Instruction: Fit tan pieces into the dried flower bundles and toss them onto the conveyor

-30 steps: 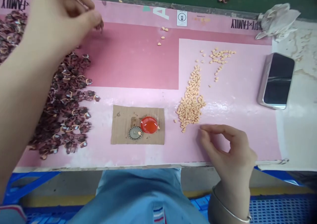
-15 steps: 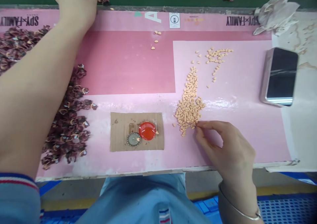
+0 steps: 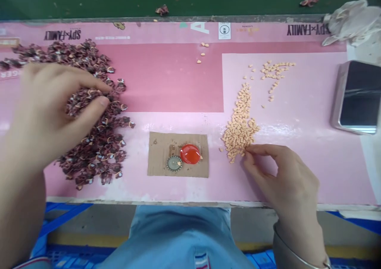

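My left hand hovers over a heap of small dark red flower-shaped pieces on the left of the pink mat. Its thumb and forefinger close on pieces at the heap's upper right. My right hand rests near the front edge. Its thumb and forefinger pinch at the lower end of a pile of small orange pellets. What the pinch holds is too small to see.
A cardboard patch in front of me carries a red cap and a metal bottle cap. A phone lies at the right, crumpled paper behind it. Stray dark pieces lie on the green surface beyond.
My left hand came back from the far green surface and dropped onto the dark red heap. My right hand moved up to the pellet pile's lower end and pinched there.
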`<control>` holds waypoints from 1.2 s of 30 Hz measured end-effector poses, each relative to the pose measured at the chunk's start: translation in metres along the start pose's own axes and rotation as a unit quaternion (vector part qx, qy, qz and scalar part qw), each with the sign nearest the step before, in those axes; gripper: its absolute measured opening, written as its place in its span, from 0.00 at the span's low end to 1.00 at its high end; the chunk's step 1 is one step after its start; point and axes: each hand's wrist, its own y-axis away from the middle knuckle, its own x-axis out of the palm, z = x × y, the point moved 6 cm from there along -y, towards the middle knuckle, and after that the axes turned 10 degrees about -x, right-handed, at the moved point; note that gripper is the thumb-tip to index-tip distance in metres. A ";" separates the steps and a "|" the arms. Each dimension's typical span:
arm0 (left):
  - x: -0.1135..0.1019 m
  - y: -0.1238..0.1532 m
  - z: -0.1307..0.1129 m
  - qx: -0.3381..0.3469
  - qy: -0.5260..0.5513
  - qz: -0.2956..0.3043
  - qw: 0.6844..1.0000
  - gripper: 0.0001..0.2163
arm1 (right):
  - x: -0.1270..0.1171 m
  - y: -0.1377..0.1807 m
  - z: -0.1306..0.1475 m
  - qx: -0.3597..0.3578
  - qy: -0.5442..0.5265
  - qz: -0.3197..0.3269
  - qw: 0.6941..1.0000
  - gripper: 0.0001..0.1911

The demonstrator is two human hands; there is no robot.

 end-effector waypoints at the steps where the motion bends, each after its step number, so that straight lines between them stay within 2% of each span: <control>1: 0.000 0.008 -0.003 0.010 0.002 0.005 1.000 0.21 | 0.000 0.000 -0.001 0.006 -0.009 0.001 1.000 0.02; 4: 0.007 0.030 -0.013 0.049 -0.020 0.008 0.999 0.17 | 0.000 0.004 -0.005 0.043 -0.038 0.000 0.998 0.03; 7: 0.021 0.045 -0.021 0.100 -0.072 -0.002 0.992 0.12 | -0.003 0.010 -0.005 0.095 -0.074 -0.030 0.992 0.06; 10: 0.036 0.046 -0.020 0.115 -0.108 0.004 0.987 0.14 | -0.003 0.009 0.008 0.091 -0.205 -0.084 0.971 0.14; 13: 0.041 0.033 -0.010 0.084 -0.080 0.015 0.993 0.18 | 0.002 -0.004 0.032 0.045 -0.312 -0.092 0.945 0.18; 17: 0.034 0.014 -0.004 0.049 -0.029 0.045 0.997 0.18 | 0.010 -0.021 0.053 0.033 -0.329 -0.097 0.939 0.17; 20: 0.020 0.011 -0.013 0.057 -0.020 0.035 0.998 0.18 | 0.016 -0.026 0.060 0.042 -0.327 -0.100 0.939 0.18; 23: 0.008 0.022 -0.027 0.055 0.055 0.021 0.997 0.12 | 0.021 -0.026 0.061 0.050 -0.331 -0.100 0.937 0.18; 30: 0.003 0.066 -0.049 -0.033 0.181 0.009 0.983 0.06 | 0.025 -0.027 0.063 0.039 -0.337 -0.098 0.936 0.18; 33: 0.006 0.078 -0.052 -0.085 0.262 0.015 0.961 0.04 | 0.026 -0.026 0.063 0.037 -0.323 -0.089 0.941 0.17; 36: 0.013 0.090 -0.054 -0.131 0.355 0.016 0.925 0.11 | 0.027 -0.026 0.063 0.032 -0.312 -0.085 0.946 0.17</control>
